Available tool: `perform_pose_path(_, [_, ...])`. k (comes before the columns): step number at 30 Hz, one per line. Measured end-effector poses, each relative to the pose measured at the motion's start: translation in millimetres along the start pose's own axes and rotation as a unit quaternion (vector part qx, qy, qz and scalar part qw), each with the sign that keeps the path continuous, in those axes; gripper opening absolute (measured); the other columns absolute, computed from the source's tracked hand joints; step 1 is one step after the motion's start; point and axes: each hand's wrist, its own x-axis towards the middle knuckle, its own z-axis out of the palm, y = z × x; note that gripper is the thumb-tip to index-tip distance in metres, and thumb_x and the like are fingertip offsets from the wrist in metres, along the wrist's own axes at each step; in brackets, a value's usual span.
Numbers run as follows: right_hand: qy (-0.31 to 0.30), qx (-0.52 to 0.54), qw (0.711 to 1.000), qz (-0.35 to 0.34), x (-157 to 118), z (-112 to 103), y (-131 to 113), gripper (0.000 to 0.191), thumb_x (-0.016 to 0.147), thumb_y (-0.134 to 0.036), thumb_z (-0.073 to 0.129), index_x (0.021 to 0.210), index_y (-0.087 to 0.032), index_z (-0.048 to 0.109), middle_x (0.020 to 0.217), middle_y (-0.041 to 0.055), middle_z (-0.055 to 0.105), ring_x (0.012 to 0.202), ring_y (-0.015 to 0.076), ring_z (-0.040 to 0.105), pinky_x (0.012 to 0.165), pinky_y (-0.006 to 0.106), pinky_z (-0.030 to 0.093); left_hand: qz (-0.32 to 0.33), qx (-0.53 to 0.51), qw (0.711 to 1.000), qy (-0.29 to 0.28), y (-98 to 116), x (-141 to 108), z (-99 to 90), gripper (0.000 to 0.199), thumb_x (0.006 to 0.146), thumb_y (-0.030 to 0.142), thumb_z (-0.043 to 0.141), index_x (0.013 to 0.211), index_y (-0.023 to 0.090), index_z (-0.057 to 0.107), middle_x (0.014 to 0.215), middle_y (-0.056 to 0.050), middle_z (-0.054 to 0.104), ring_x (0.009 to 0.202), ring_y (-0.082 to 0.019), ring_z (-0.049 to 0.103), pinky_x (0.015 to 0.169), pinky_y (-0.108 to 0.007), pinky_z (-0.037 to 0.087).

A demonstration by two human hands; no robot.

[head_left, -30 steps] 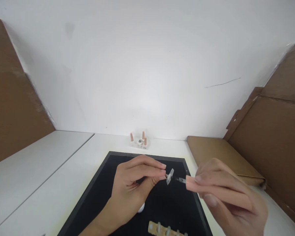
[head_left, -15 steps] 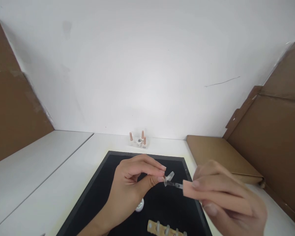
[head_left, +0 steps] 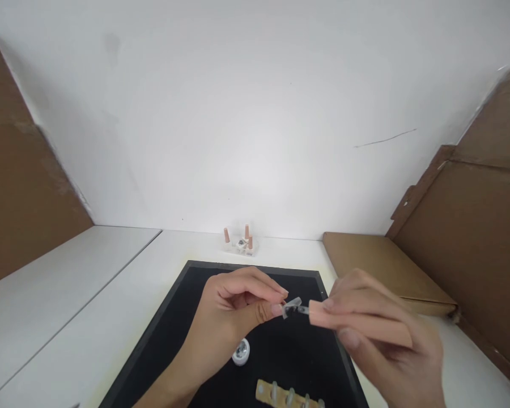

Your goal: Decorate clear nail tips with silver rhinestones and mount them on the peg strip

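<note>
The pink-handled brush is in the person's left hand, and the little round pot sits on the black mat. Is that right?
Not quite: the head view shows the pink-handled brush in the right hand. The left hand pinches a small clear piece. The little round pot does sit on the black mat.

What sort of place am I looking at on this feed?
Most likely a small tabletop nail-polish workstation: a black mat lies on the white table, what look like peach-capped bottles stand near the wall, and the right hand holds a peach-handled brush.
</note>
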Motion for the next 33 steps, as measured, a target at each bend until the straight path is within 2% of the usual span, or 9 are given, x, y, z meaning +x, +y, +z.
perform_pose_path(4, [0.034,0.003,0.999,-0.012,-0.6,0.4,1.7,0.013,0.093,-0.019,0.057,0.089,-0.02,0.07,0.075,0.0014,0.067,0.068,0.013,0.058,0.055,0.026,0.05,-0.048,-0.015,0.999,0.004,2.2,0.2,-0.3,0.022,0.072,0.004,0.079,0.07,0.026,0.082,0.076,0.002,0.076,0.068,-0.007,0.068,0.063,-0.011,0.056])
perform_pose_path(7, [0.013,0.022,1.0,-0.018,-0.2,0.5,-0.7,0.016,0.095,-0.026,0.057,0.091,-0.018,0.069,0.071,0.0016,0.064,0.061,0.0122,0.057,0.051,0.027,0.05,-0.048,-0.017,0.999,0.005,2.4,0.3,-0.2,0.022,0.071,0.003,0.08,0.07,0.025,0.082,0.076,0.002,0.076,0.068,-0.007,0.069,0.064,-0.011,0.055])
perform_pose_path(9, [0.0,0.012,1.0,-0.018,-0.1,0.1,-1.2,0.015,0.094,-0.025,0.058,0.093,-0.016,0.069,0.071,0.002,0.066,0.061,0.0125,0.058,0.051,0.026,0.051,-0.046,-0.016,0.999,0.005,2.3,0.2,-0.2,0.022,0.071,0.003,0.08,0.07,0.025,0.082,0.075,0.002,0.076,0.068,-0.007,0.068,0.064,-0.012,0.055])
perform_pose_path(13, [0.03,-0.015,0.999,-0.028,0.1,1.1,1.0,0.014,0.092,-0.017,0.058,0.094,-0.018,0.072,0.077,0.0021,0.069,0.07,0.0137,0.059,0.055,0.027,0.051,-0.053,-0.018,0.998,0.008,1.8,-0.7,-1.2,0.023,0.072,0.003,0.079,0.07,0.025,0.082,0.075,0.002,0.076,0.067,-0.008,0.068,0.063,-0.012,0.055])
perform_pose_path(15, [0.042,-0.006,0.998,-0.044,1.8,2.8,0.3,0.015,0.093,-0.019,0.057,0.093,-0.018,0.073,0.074,0.0018,0.069,0.066,0.013,0.058,0.053,0.027,0.05,-0.052,-0.02,0.998,0.008,1.6,-0.5,-1.2,0.022,0.071,0.003,0.079,0.07,0.025,0.082,0.075,0.002,0.076,0.067,-0.007,0.068,0.063,-0.012,0.055])
perform_pose_path(19, [0.016,0.013,0.999,-0.048,5.6,4.4,-2.6,0.016,0.094,-0.023,0.057,0.092,-0.017,0.071,0.068,0.0013,0.069,0.057,0.0123,0.058,0.048,0.027,0.051,-0.047,-0.024,0.999,0.007,1.5,1.6,1.0,0.021,0.071,0.003,0.08,0.069,0.025,0.082,0.074,0.002,0.076,0.068,-0.007,0.068,0.063,-0.011,0.054])
perform_pose_path(25, [0.071,-0.036,0.995,-0.057,4.4,1.9,-0.1,0.014,0.089,-0.014,0.061,0.09,-0.019,0.075,0.071,0.0014,0.07,0.061,0.0136,0.06,0.049,0.028,0.05,-0.058,-0.037,0.997,0.016,0.5,2.8,2.5,0.018,0.069,0.004,0.081,0.068,0.023,0.082,0.073,0.001,0.076,0.066,-0.008,0.068,0.061,-0.012,0.055])
perform_pose_path(29, [0.042,-0.01,0.998,-0.048,4.2,0.8,-2.3,0.012,0.091,-0.021,0.061,0.092,-0.017,0.073,0.071,0.0024,0.071,0.056,0.013,0.06,0.047,0.028,0.051,-0.075,-0.062,0.995,0.017,1.2,2.8,2.9,0.011,0.068,0.01,0.083,0.068,0.02,0.082,0.07,-0.001,0.075,0.058,-0.007,0.065,0.057,-0.013,0.054])
perform_pose_path(33, [0.022,-0.029,0.999,-0.022,2.6,-2.4,-2.3,0.018,0.083,-0.007,0.062,0.094,-0.017,0.073,0.075,0.0022,0.073,0.063,0.0137,0.063,0.051,0.027,0.052,-0.094,-0.06,0.993,0.028,2.2,2.1,3.3,0.008,0.066,0.011,0.085,0.065,0.018,0.081,0.066,-0.001,0.074,0.054,-0.007,0.063,0.053,-0.013,0.052])
